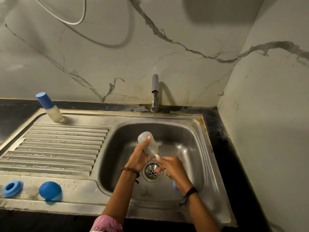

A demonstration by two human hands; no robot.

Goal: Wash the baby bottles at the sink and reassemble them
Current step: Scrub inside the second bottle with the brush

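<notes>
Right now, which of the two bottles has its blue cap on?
The bottle standing at the back left corner of the drainboard; the bottle in the left hand, over the basin, is uncapped.

Stainless steel sink unit (117, 118) set in a dark counter (15, 111). On its ribbed drainboard (55, 148): one capped bottle (50, 108), one blue ring (12, 188), one blue cap (50, 191).

Dim, yellowish indoor light with a greenish cast. Soft glare on the steel sink (184, 131) basin. Faucet (155, 92) shadow thrown rightward on the marble wall (100, 64). Motion blur on both hands and the blue cap (50, 191). Wide-angle bending at edges
</notes>
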